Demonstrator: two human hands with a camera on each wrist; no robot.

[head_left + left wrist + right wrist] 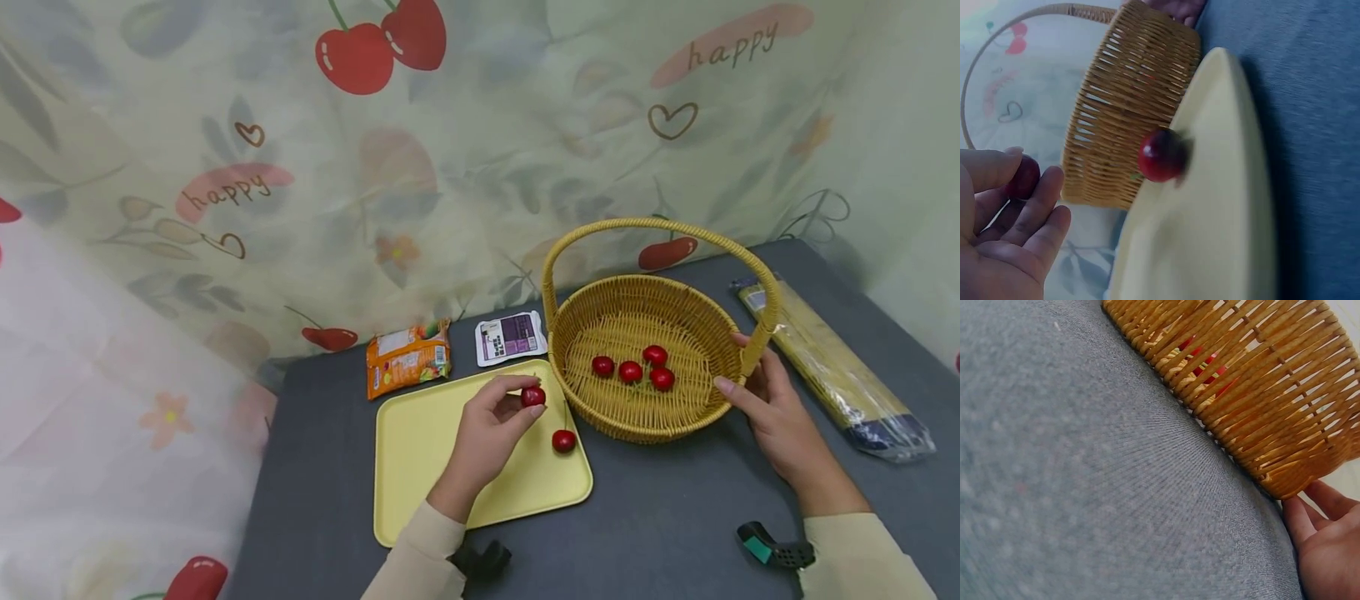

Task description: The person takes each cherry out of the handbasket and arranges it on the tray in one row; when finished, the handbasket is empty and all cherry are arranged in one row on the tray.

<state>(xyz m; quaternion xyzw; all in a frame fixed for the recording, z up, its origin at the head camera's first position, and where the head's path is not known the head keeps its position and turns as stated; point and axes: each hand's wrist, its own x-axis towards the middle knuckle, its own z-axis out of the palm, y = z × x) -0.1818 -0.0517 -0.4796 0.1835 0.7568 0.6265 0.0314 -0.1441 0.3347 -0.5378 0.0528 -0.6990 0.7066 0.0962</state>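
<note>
Between thumb and fingers my left hand (487,433) pinches a dark red cherry (533,397), held over the right part of the yellow tray (420,450). Another cherry (564,441) with its stem lies on the tray near the right edge; the left wrist view shows this cherry (1161,155) close to the basket wall. Several cherries (630,372) lie on the floor of the wicker basket (637,429). My right hand (783,425) grips the basket's right side at the foot of its handle, thumb on the near side. In the right wrist view its fingers (1300,519) touch the basket's lower edge.
An orange snack packet (408,358) and a white-and-purple packet (512,338) lie behind the tray. To the right of the basket lies a long clear pack of yellow sticks (832,367). A patterned cloth (480,167) hangs behind the grey table (315,467).
</note>
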